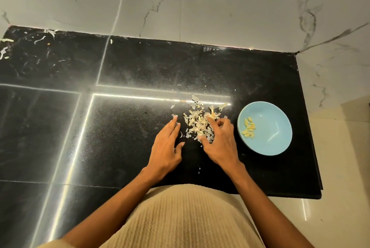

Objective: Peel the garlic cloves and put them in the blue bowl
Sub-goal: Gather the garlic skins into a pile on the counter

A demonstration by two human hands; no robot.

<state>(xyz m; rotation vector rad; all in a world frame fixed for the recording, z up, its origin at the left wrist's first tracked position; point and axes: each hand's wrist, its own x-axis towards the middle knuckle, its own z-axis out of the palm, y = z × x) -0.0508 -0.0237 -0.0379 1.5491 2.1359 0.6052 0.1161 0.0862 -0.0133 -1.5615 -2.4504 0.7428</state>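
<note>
A pale blue bowl stands on the black countertop at the right, with several peeled garlic cloves lying in its left side. Left of the bowl lies a heap of dry garlic skins. My right hand rests on that heap with its fingers spread and curled into the skins; what it holds, if anything, is hidden. My left hand lies flat on the counter just left of the heap, fingers straight, touching the surface.
The black countertop ends at a front edge near my body and a right edge just past the bowl. A marble wall rises behind. Stray skin scraps lie at the far left back corner.
</note>
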